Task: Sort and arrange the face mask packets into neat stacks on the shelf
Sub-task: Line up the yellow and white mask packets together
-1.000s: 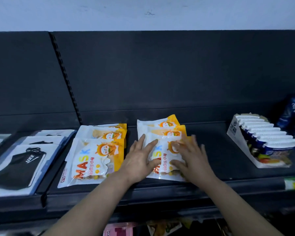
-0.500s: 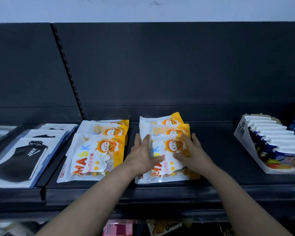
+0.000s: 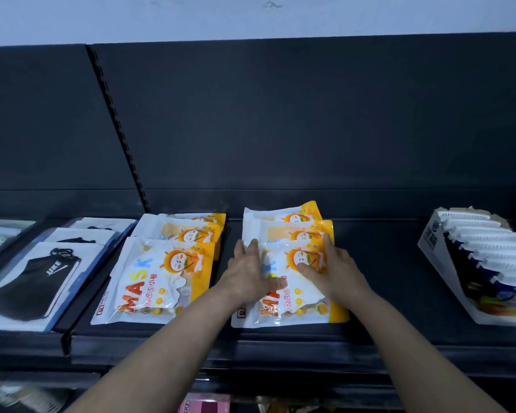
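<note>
Two rows of white and orange mask packets lie flat on the dark shelf (image 3: pixel 379 293). The right row's front packet (image 3: pixel 292 305) has both my hands on it. My left hand (image 3: pixel 249 272) lies flat on its left side, fingers straight and pointing to the back. My right hand (image 3: pixel 329 266) lies flat on its right side, thumb on the cartoon print. Two more packets (image 3: pixel 283 220) overlap behind it. The left row (image 3: pixel 161 278) lies untouched beside my left forearm.
Black mask packets in clear sleeves (image 3: pixel 30 284) fill the shelf section at the left. A white display carton of small blue and white items (image 3: pixel 486 263) stands at the right. Bare shelf lies between the right row and the carton. Pink goods (image 3: pixel 203 405) show on the shelf below.
Both hands have slid a little toward the back over the front packet of the right row and spread to its sides. The packet now lies squarer with the row.
</note>
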Available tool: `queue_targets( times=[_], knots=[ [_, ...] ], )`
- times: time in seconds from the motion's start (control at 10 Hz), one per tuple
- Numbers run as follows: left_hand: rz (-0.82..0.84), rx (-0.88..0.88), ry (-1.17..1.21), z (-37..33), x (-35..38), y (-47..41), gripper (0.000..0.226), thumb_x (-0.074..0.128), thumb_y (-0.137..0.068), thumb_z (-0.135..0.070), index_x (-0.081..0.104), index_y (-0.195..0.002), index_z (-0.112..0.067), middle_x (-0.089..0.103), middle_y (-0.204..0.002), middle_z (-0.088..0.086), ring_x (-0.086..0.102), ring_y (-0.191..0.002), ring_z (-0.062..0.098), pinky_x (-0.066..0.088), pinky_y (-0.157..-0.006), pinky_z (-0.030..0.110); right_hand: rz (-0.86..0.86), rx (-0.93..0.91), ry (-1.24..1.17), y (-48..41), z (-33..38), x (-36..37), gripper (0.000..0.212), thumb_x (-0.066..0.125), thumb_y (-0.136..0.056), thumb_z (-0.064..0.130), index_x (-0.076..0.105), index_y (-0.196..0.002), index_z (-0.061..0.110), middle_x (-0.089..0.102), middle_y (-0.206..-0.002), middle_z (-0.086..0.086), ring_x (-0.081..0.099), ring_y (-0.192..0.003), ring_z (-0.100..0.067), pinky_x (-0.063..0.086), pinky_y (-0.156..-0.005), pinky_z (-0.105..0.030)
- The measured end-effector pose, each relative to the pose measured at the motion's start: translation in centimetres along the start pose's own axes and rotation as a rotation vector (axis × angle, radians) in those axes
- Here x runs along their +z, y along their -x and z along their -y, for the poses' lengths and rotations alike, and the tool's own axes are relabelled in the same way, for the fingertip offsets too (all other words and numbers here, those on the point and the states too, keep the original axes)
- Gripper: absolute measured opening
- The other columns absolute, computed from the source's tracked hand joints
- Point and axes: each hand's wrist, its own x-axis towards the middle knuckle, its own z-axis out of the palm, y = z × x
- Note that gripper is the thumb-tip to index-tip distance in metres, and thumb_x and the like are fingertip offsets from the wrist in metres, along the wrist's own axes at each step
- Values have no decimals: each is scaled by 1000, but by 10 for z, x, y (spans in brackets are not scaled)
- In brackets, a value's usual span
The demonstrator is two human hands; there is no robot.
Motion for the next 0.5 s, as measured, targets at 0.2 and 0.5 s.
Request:
queue_targets(
  times=[0.2, 0.5],
  knots=[
    [-16, 14, -64, -6, -8, 2, 94, 65, -85, -49, 6, -153, -25, -5, -162, 4, 13, -147, 32, 27, -114, 45, -202, -123, 193, 6, 19, -5, 69, 33, -95, 56, 5, -151, 25, -4, -160, -3, -3, -147, -28, 16, -115, -52],
    [-70, 209, -247, 10, -45, 13, 41, 47, -98, -27, 50, -137, -17, 49, -141, 6, 48, -127, 24, 43, -99, 33, -175, -277, 446, 16, 53, 2, 44, 35, -101, 24, 34, -144, 16, 24, -157, -3, 10, -147, -22, 25, -114, -43]
  ],
)
